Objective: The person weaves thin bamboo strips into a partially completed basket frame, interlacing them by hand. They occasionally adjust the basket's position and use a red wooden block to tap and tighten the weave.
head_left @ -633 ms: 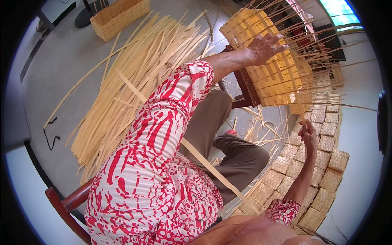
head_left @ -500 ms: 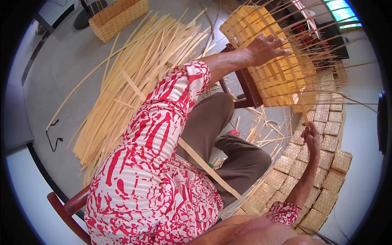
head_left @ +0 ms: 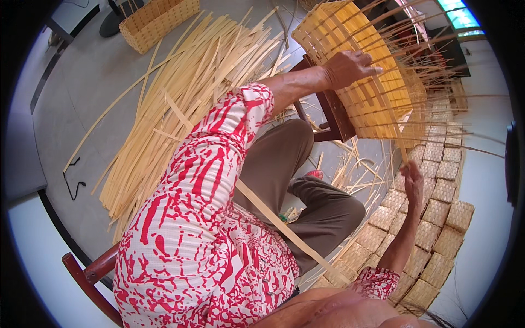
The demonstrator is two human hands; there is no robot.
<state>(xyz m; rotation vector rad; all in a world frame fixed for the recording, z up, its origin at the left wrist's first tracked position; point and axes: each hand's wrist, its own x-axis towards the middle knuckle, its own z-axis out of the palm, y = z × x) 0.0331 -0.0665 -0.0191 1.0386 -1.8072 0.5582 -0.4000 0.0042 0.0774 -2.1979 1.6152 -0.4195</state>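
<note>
A half-woven yellow basket (head_left: 377, 112) lies on its side on a dark wooden stool (head_left: 334, 117), its long unwoven strips fanning out to the right. My left hand (head_left: 350, 69) rests on the basket's woven wall, fingers stretched over the slats. Below it, my right hand (head_left: 414, 177) is closed on the end of a flat bamboo strip (head_left: 400, 143), which runs up to the basket near my left fingers. What lies beneath my left palm is hidden. Another pale strip (head_left: 284, 229) crosses my lap diagonally.
A large pile of bamboo strips (head_left: 164, 120) covers the floor at left. Behind it stands a finished-looking rectangular basket (head_left: 158, 24). Rows of small woven blocks (head_left: 426, 232) line the right. Offcuts (head_left: 358, 169) litter the floor by the stool. A red-brown chair (head_left: 93, 270) is under me.
My left hand has slid slightly left and down along the basket wall. The basket has shifted a little and its loose strips are swinging. My right hand keeps its grip on the strip.
</note>
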